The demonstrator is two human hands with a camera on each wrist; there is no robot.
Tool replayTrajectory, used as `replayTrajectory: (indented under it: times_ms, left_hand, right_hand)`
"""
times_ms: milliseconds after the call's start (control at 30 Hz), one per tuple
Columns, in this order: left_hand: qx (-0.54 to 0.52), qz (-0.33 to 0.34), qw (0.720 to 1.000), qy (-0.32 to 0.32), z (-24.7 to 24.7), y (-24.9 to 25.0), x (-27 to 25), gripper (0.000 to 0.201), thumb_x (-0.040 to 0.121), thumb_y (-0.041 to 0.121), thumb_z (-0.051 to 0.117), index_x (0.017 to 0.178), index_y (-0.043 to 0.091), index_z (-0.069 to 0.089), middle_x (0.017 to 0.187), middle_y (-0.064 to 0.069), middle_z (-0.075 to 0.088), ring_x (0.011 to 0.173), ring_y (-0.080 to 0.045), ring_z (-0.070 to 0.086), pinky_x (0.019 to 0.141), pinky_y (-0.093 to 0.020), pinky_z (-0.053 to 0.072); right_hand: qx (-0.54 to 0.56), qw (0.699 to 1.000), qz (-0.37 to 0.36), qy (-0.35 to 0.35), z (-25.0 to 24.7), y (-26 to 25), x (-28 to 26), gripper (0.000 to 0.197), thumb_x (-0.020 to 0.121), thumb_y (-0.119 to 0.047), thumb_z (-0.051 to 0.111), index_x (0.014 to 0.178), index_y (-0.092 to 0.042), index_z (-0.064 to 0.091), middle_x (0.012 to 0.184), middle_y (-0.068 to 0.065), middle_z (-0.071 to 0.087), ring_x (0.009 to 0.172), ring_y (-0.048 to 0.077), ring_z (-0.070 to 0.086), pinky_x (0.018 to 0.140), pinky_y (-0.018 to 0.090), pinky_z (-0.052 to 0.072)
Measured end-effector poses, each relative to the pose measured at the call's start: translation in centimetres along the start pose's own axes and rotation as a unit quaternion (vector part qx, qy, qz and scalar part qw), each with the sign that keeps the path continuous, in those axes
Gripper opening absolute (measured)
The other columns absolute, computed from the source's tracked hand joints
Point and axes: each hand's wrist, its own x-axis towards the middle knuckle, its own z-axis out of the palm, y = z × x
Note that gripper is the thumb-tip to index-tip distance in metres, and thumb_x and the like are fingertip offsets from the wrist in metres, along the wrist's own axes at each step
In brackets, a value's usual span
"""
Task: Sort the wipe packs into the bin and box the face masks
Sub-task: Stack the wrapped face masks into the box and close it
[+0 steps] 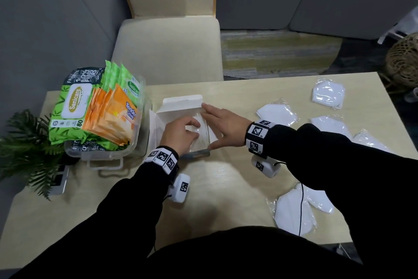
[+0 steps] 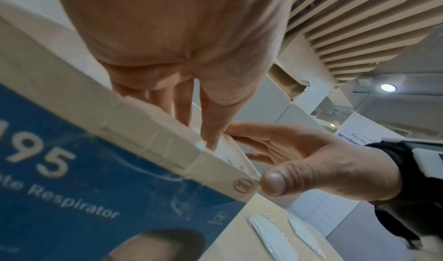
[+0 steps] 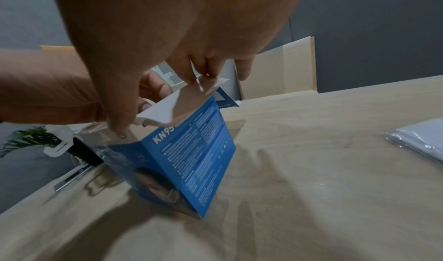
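An open white and blue mask box [image 1: 182, 101] stands upright at the table's middle. My left hand [image 1: 194, 130] reaches down into it, thumb and curled fingers pinching a plastic-wrapped white face mask [image 1: 200, 130] inside. My right hand [image 1: 207, 126] braces the box's right side with straight spread fingers, the thumb on the near corner. The left wrist view shows that thumb [image 2: 273, 181] against the box [image 2: 95, 170] corner. Several wrapped masks [image 1: 329, 94] lie loose on the table's right. A clear bin [image 1: 135, 149] at the left holds green wipe packs [image 1: 74, 104] and orange ones [image 1: 113, 115].
A potted plant [image 1: 24, 143] and a power strip [image 1: 60, 179] sit at the table's left edge. A cream chair [image 1: 167, 48] stands behind the table. A woven basket [image 1: 404, 61] is on the floor at far right. More wrapped masks [image 1: 296, 208] lie near my right elbow.
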Motion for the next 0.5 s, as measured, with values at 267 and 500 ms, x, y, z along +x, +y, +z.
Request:
replayTrajectory:
  times_ms: [267, 500]
  left_hand:
    - [0.055, -0.005, 0.998, 0.018, 0.0, -0.4, 0.4, 0.027, 0.083, 0.022, 0.083, 0.106, 0.027, 0.071, 0.099, 0.011, 0.072, 0.094, -0.013, 0.068, 0.091, -0.029, 0.053]
    - [0.056, -0.013, 0.995, 0.081, -0.8, -1.2, 0.2, 0.02, 0.097, 0.011, 0.055, 0.105, 0.024, 0.068, 0.101, 0.005, 0.071, 0.094, -0.02, 0.066, 0.088, -0.029, 0.05]
  right_hand:
    - [0.016, 1.0, 0.002, 0.006, 0.0, -0.1, 0.0, 0.114, 0.081, -0.061, 0.078, 0.162, -0.003, 0.021, 0.173, 0.015, 0.006, 0.159, 0.025, 0.014, 0.127, 0.035, 0.019]
    - [0.06, 0.997, 0.014, 0.038, 0.1, 0.5, -0.6, 0.117, 0.078, -0.059, 0.083, 0.163, -0.008, 0.022, 0.173, 0.011, 0.011, 0.158, 0.025, 0.018, 0.124, 0.033, 0.018]
